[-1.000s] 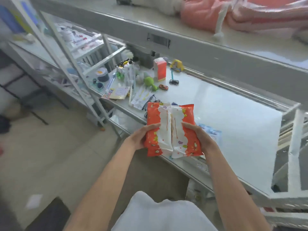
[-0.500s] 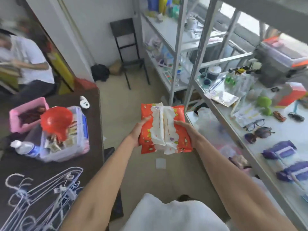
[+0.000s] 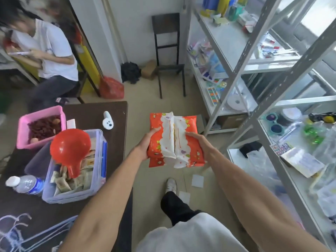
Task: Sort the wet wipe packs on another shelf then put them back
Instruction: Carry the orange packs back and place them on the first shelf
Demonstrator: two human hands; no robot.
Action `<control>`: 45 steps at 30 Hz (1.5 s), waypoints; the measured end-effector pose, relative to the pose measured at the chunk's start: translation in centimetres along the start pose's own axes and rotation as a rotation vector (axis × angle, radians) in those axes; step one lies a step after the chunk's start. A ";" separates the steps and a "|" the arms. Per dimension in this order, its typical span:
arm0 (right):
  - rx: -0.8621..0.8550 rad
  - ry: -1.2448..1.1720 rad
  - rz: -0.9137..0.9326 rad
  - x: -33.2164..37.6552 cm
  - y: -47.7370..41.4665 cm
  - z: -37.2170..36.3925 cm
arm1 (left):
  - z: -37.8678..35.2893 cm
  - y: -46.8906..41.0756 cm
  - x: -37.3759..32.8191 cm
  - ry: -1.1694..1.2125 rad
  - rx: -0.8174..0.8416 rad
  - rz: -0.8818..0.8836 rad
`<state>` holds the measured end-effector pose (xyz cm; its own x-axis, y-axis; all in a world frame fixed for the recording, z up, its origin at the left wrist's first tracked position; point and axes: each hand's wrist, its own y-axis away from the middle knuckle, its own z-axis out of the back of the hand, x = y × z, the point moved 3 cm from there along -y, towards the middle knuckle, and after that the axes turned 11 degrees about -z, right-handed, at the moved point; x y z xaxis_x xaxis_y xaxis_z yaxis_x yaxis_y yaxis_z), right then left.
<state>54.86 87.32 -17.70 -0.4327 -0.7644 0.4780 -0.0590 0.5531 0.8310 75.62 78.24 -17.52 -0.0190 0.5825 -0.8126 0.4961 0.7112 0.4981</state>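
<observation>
I hold a stack of orange and white wet wipe packs (image 3: 173, 140) in front of me, above the floor between a dark table and the shelving. My left hand (image 3: 145, 145) grips the stack's left side with the thumb on top. On the right side, my right hand (image 3: 201, 142) does the same. Their white seam side faces up. How many packs the stack holds is hard to tell. The fingers under the stack are hidden.
A dark table (image 3: 116, 110) at left carries a pink bin (image 3: 22, 131), a clear box (image 3: 98, 179) with a red scoop (image 3: 70, 148), a water bottle (image 3: 25, 184) and hangers. White metal shelves (image 3: 254, 113) full of small goods stand at right. A chair (image 3: 168, 51) and a seated person (image 3: 49, 55) are beyond.
I have turned left, away from the long shelf, carrying the packs with both hands. The view now faces the aisle, and the table and seated person have come closer into view.
</observation>
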 end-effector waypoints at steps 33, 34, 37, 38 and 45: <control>-0.095 -0.066 -0.080 56.3 -32.8 -0.8 | 6.6 -58.3 -33.5 -0.044 0.098 0.093; -0.094 -0.075 -0.080 57.6 -33.7 -0.5 | 6.5 -59.8 -34.2 -0.047 0.102 0.103; -0.093 -0.105 -0.083 61.4 -36.5 0.8 | 6.1 -64.6 -36.3 -0.084 0.108 0.129; -0.088 -0.115 -0.079 62.7 -37.5 1.4 | 5.8 -66.3 -37.1 -0.096 0.113 0.129; -0.063 -0.168 -0.034 73.8 -42.2 5.8 | 1.9 -78.0 -44.2 -0.171 0.126 0.111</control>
<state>20.20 9.45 -19.10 -0.5759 -0.7133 0.3995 -0.0219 0.5020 0.8646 39.43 -3.72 -21.06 0.1838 0.5714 -0.7998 0.5913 0.5857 0.5543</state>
